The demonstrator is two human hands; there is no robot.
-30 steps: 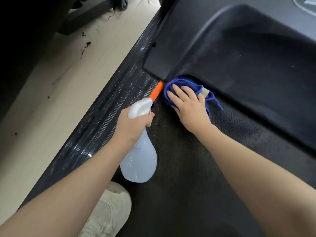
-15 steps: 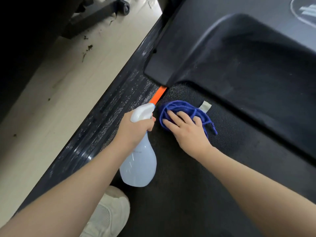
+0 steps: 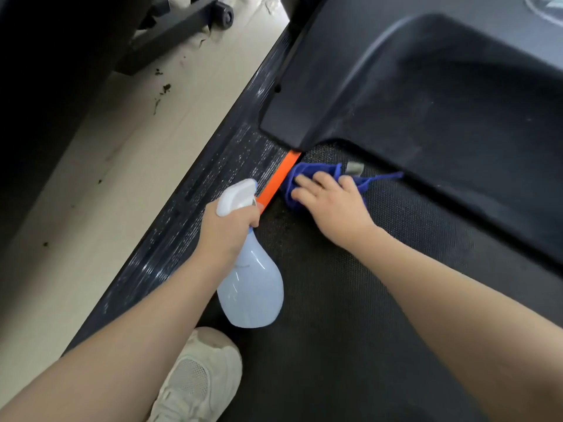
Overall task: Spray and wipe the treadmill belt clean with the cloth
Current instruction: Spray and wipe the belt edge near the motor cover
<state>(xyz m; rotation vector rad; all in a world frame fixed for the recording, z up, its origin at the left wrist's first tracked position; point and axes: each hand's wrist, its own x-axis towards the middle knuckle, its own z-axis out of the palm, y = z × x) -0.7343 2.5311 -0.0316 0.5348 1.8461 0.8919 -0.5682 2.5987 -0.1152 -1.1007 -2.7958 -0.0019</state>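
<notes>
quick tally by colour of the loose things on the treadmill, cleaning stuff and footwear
Blue: 1, the cloth under the right hand
White: 2, the spray bottle in the left hand, and the shoe
Total: 3

A single wide-angle view from a camera worn on the person's head looks steeply down and forward onto the treadmill belt (image 3: 350,315), close enough that both forearms fill the lower frame. The belt runs from the bottom edge up to the black motor cover (image 3: 426,102) beyond it. Pale floor (image 3: 100,184) lies left of the belt.
</notes>
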